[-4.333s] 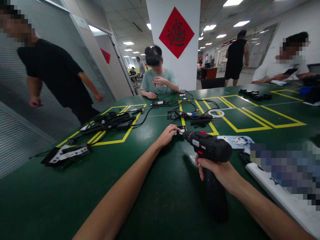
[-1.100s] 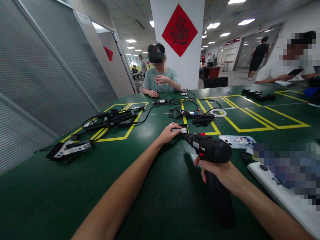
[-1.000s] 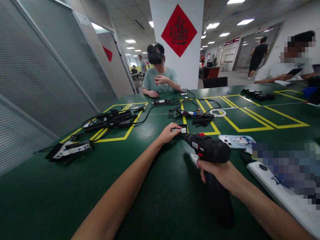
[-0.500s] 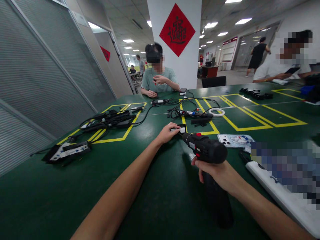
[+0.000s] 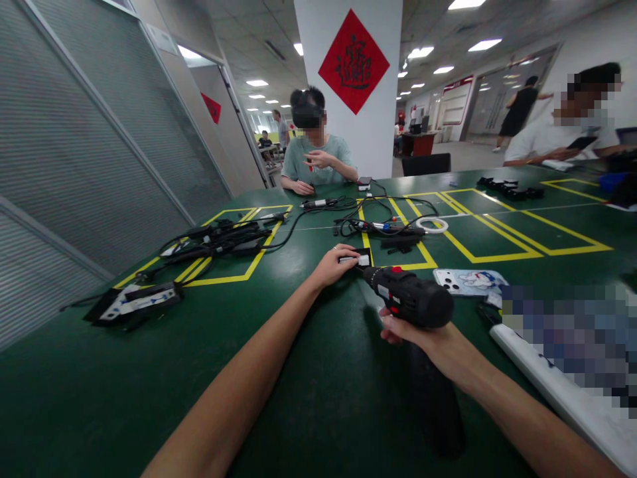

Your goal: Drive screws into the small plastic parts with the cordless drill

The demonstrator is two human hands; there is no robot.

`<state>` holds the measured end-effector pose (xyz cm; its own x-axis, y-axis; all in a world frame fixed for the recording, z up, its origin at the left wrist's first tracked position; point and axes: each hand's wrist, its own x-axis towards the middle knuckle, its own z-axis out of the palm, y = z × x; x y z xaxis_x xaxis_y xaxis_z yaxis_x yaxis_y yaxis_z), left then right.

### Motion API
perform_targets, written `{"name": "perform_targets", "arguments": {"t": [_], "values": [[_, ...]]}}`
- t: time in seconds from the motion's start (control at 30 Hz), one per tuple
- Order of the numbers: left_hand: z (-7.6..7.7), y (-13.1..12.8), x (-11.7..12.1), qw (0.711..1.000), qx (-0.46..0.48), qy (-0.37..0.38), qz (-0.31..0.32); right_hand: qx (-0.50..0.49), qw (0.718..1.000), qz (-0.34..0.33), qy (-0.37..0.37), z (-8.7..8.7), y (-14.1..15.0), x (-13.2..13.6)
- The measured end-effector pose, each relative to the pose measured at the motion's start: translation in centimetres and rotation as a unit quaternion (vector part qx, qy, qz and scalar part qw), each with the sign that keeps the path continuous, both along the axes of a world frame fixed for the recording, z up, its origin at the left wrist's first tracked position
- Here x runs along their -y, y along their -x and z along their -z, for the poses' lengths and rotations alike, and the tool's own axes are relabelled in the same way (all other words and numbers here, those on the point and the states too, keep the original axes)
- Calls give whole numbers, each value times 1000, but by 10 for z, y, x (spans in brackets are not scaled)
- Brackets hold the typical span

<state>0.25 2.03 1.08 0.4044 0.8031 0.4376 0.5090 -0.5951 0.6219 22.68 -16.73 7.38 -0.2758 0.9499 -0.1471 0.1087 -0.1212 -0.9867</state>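
Note:
My right hand [image 5: 430, 337] is wrapped round the handle of a black cordless drill [image 5: 415, 297] with red buttons. The drill points left and away from me, its battery end hanging low toward my side. Its tip reaches a small black part with a white block [image 5: 363, 260] on the table. My left hand [image 5: 332, 267] grips that part from the left, fingers closed along it. Exactly where the bit meets the part is too small to make out.
On the left lie tangled black cables [image 5: 223, 239] and a black-and-white strip [image 5: 144, 299]. Ahead are more cables and a white ring [image 5: 432, 225]. A phone [image 5: 468, 281] and a white case-like object [image 5: 547, 378] are at right. A person [image 5: 318, 159] sits opposite.
The fingers of my right hand have curled in slightly on the drill handle. The drill, the small part and my left hand stay almost in place.

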Motion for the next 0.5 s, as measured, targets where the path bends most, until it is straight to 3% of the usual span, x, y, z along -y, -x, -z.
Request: {"name": "perform_targets", "arguments": {"t": [0.5], "values": [[-3, 2, 1, 1000, -7, 22, -7, 12, 1000, 12, -26, -6, 1, -2]]}}
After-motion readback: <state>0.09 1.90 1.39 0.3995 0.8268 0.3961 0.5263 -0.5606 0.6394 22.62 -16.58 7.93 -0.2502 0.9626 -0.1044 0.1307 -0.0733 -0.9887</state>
